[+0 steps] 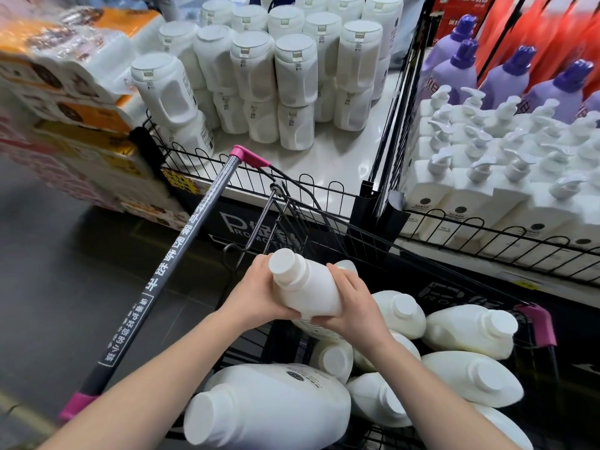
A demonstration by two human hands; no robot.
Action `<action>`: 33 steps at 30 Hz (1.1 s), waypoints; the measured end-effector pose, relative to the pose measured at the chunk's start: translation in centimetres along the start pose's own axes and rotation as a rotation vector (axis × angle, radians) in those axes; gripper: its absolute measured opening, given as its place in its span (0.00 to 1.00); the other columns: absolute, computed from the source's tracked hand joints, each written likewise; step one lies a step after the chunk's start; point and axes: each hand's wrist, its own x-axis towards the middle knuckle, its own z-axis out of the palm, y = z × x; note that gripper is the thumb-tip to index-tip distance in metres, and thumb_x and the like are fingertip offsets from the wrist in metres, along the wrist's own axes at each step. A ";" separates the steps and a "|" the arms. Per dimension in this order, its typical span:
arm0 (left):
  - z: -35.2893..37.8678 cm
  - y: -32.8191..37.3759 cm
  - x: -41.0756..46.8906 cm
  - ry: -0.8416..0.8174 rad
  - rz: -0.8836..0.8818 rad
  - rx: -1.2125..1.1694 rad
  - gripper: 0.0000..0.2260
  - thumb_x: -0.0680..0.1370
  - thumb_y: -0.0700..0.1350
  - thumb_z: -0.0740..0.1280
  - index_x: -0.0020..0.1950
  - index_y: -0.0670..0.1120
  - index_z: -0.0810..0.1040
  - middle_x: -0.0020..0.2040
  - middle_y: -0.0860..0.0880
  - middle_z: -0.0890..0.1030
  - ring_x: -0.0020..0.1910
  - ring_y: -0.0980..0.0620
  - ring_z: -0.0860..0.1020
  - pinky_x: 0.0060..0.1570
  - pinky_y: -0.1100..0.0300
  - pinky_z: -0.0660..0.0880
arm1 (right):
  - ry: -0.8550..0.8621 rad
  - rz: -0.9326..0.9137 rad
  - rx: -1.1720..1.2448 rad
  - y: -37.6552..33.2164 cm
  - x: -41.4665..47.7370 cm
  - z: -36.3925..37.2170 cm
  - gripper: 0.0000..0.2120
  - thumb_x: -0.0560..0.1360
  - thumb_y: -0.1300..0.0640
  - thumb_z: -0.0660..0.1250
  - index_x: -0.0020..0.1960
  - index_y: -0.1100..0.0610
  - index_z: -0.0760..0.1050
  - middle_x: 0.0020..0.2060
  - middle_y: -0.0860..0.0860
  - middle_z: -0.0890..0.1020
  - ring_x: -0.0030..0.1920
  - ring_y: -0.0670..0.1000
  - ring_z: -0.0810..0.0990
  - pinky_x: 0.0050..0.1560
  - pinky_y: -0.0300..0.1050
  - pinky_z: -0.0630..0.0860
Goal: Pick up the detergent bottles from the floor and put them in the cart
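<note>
I hold one white detergent bottle point(303, 285) over the black wire cart point(292, 222), its cap pointing up and to the left. My left hand point(256, 295) grips it from the left, under the neck. My right hand point(352, 303) grips its body from the right. Below the hands, several more white detergent bottles point(467, 326) lie on their sides inside the cart, the largest point(269, 407) nearest me. The cart's dark handle bar point(181, 264) with pink ends runs diagonally at the left.
A display platform with a low wire fence holds stacked white jugs point(259, 63) ahead. To the right stand white pump bottles point(487, 190) and purple bottles point(506, 79). Packs of tissue point(65, 76) are piled at the left. Dark floor point(65, 287) lies left of the cart.
</note>
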 end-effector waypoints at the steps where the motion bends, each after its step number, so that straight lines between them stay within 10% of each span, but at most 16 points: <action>1: 0.1 0.2 -0.3 0.018 -0.001 0.006 0.44 0.53 0.57 0.87 0.63 0.66 0.69 0.63 0.58 0.73 0.63 0.55 0.78 0.59 0.48 0.81 | -0.001 -0.004 -0.003 0.1 0.0 0.0 0.54 0.62 0.47 0.86 0.82 0.55 0.65 0.70 0.51 0.74 0.69 0.50 0.71 0.69 0.42 0.67; 5: 0.7 0.4 -0.9 0.055 0.016 -0.012 0.41 0.55 0.53 0.87 0.55 0.73 0.64 0.61 0.60 0.72 0.61 0.54 0.78 0.56 0.49 0.80 | -0.017 -0.002 -0.018 0.4 -0.1 0.0 0.54 0.62 0.47 0.86 0.82 0.55 0.64 0.70 0.52 0.74 0.69 0.52 0.72 0.70 0.47 0.70; 16: 0.7 0.2 -0.1 -0.053 0.008 -0.138 0.46 0.56 0.54 0.88 0.68 0.63 0.69 0.66 0.57 0.74 0.68 0.57 0.74 0.71 0.50 0.74 | -0.162 0.063 -0.023 -1.2 0.9 -2.8 0.58 0.61 0.43 0.86 0.83 0.51 0.59 0.76 0.46 0.68 0.76 0.48 0.67 0.76 0.47 0.66; 25: 0.5 0.6 -0.6 -0.065 0.004 -0.126 0.49 0.61 0.54 0.87 0.76 0.59 0.65 0.70 0.59 0.68 0.69 0.59 0.69 0.64 0.64 0.67 | -0.115 0.118 0.022 -0.8 0.9 -2.2 0.62 0.61 0.36 0.83 0.85 0.50 0.55 0.78 0.47 0.64 0.79 0.48 0.63 0.79 0.49 0.63; 33: 0.4 0.4 -0.3 -0.045 -0.003 -0.068 0.48 0.64 0.55 0.86 0.78 0.56 0.64 0.71 0.56 0.67 0.70 0.56 0.67 0.70 0.57 0.67 | -0.120 0.145 -0.030 -0.7 2.2 -2.9 0.45 0.56 0.37 0.81 0.70 0.45 0.71 0.62 0.42 0.74 0.66 0.47 0.73 0.66 0.55 0.75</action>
